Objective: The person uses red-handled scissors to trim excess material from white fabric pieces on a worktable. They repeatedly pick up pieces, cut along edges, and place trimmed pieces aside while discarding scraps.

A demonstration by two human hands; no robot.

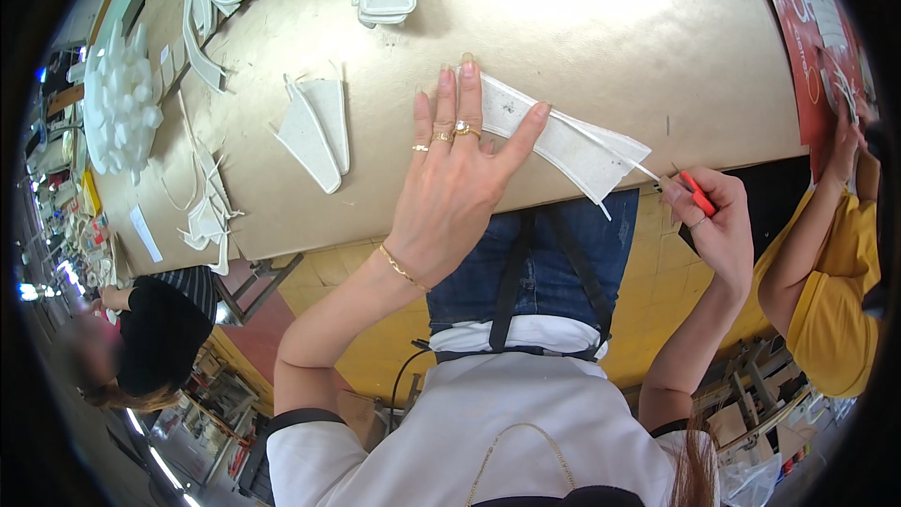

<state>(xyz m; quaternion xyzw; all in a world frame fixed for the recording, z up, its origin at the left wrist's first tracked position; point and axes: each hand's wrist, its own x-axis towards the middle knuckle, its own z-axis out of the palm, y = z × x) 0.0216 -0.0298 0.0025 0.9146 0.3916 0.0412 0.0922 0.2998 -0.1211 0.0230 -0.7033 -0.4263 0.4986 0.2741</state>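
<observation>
I see my left hand (450, 178) spread flat, fingers open, pinning a white fabric piece (572, 145) at the near edge of the tan table (601, 28), grasping nothing. My right hand (718, 221) is clenched around a small red-handled tool (697, 193) just off that edge; its tip is hidden, so I cannot tell its kind. A pair of white cut pieces (319, 131) lies further left.

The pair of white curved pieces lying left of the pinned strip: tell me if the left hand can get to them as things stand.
Probably yes. The left hand lies flat on the white strip, and the bare table between it and the white curved pieces holds nothing in the way.
</observation>
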